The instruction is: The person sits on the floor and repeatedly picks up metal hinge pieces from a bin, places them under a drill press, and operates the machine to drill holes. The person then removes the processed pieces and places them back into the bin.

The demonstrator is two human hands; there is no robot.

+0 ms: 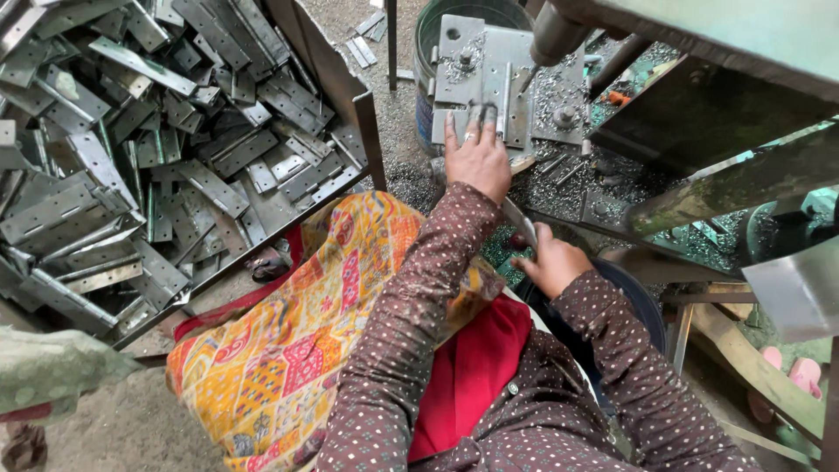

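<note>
My left hand (476,157) rests on a grey metal hinge (489,109), fingertips pressing it flat onto the steel jig plate (459,52) of a drill press. The drill spindle (555,35) hangs just right of the fingers. Lower down, near my lap, my right hand (552,262) grips another flat metal hinge piece (520,218), its upper end poking out above the fingers. Both sleeves are brown with small dots.
A large bin (367,122) at the left holds a heap of several grey hinges (157,140). Metal shavings (568,175) cover the machine table. A bucket (428,52) stands under the jig. A patterned orange cloth (288,332) lies over my lap. Pink sandals (804,371) sit at the lower right.
</note>
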